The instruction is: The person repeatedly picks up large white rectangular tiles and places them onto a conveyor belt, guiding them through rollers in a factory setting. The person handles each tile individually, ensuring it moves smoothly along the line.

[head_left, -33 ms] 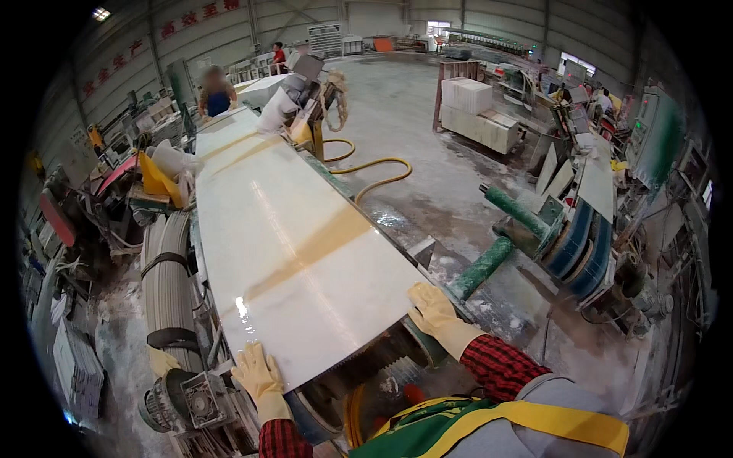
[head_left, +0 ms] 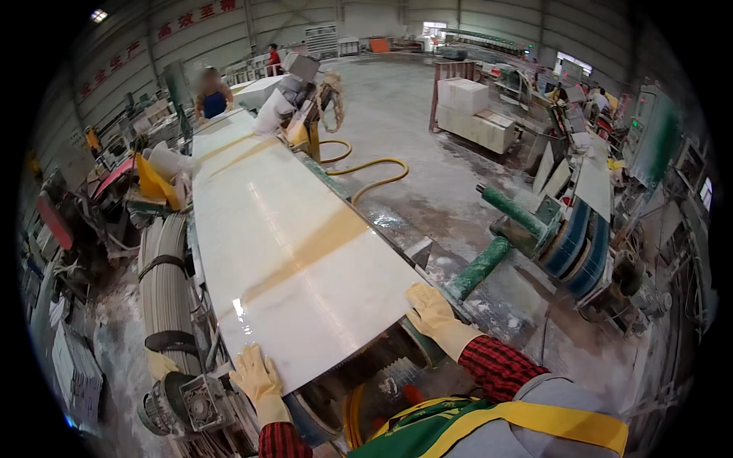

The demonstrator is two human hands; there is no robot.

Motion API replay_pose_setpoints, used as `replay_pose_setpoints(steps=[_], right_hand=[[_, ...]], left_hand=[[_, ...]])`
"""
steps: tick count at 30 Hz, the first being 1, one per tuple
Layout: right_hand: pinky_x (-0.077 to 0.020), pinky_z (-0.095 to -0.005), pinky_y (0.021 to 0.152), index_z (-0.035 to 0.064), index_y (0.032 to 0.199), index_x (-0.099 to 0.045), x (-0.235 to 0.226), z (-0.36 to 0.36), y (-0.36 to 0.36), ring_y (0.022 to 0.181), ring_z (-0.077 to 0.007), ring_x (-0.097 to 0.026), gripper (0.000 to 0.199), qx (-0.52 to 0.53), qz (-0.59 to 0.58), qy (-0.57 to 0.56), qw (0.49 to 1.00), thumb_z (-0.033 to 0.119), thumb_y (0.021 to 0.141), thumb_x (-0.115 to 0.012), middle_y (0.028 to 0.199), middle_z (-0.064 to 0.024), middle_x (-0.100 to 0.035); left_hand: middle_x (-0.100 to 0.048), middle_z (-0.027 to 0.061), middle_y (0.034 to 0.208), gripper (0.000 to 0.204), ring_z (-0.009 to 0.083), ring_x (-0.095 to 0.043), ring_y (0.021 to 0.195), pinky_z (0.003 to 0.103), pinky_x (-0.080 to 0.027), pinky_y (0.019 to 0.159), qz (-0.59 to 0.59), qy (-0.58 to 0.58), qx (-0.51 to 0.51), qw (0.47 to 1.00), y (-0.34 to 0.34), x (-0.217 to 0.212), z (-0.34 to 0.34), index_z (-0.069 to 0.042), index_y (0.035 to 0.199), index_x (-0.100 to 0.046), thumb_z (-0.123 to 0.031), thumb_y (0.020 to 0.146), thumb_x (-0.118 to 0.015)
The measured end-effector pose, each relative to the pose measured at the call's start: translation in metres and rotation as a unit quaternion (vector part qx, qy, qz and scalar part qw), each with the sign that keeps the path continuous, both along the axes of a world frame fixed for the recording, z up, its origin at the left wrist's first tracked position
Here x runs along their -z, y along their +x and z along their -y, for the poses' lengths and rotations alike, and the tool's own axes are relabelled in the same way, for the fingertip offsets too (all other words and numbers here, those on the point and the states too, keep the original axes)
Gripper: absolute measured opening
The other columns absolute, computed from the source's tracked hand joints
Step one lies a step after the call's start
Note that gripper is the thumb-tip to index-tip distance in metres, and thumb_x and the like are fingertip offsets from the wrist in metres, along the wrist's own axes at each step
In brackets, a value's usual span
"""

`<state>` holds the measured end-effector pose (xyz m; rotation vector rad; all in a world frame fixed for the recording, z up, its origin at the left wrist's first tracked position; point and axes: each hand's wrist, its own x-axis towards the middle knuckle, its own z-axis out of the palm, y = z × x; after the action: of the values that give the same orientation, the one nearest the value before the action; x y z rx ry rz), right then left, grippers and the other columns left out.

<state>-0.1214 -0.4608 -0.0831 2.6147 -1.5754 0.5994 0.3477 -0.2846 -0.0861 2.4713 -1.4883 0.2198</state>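
Head view shows your left hand (head_left: 256, 375) in a pale yellow glove, fingers spread flat on the near left corner of the long white stone slab (head_left: 294, 244). Your right hand (head_left: 432, 311), gloved the same, lies with fingers extended over the slab's near right corner. Neither hand closes around anything. Beyond your fingertips the slab runs away along the machine bed, crossed by a tan vein; a green roller (head_left: 477, 269) sits just right of your right fingers.

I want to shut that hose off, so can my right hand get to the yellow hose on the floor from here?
Probably not. The right hand rests on the near corner of the white slab, and the yellow hose lies far up the floor beside the slab's far half.
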Motion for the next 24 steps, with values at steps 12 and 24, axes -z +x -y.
replay_pose_setpoints(steps=[12, 24], right_hand=[[-0.0353, -0.0533, 0.127, 0.0097, 0.153, -0.055, 0.003, -0.019, 0.015, 0.151, -0.0404, -0.047, 0.056, 0.048, 0.008, 0.007, 0.999, 0.034, 0.103, -0.061, 0.161, -0.0200, -0.052], [-0.0364, -0.0525, 0.127, 0.0108, 0.153, -0.056, -0.002, -0.023, 0.013, 0.151, -0.0375, -0.047, 0.057, 0.042, 0.007, 0.017, 0.999, 0.030, 0.099, -0.065, 0.158, -0.0163, -0.054]], left_hand=[[-0.048, 0.0087, 0.173, 0.057, 0.0336, -0.043, 0.158, 0.062, -0.039, 0.120, 0.042, 0.052, -0.029, 0.997, 0.015, 0.013, 0.000, -0.021, 0.163, -0.052, -0.038, 0.109, -0.059], [-0.054, 0.0144, 0.168, 0.052, 0.0392, -0.048, 0.154, 0.060, -0.041, 0.120, 0.019, 0.008, -0.024, 0.999, 0.003, 0.002, -0.008, -0.014, 0.156, -0.059, -0.036, 0.109, -0.059]])
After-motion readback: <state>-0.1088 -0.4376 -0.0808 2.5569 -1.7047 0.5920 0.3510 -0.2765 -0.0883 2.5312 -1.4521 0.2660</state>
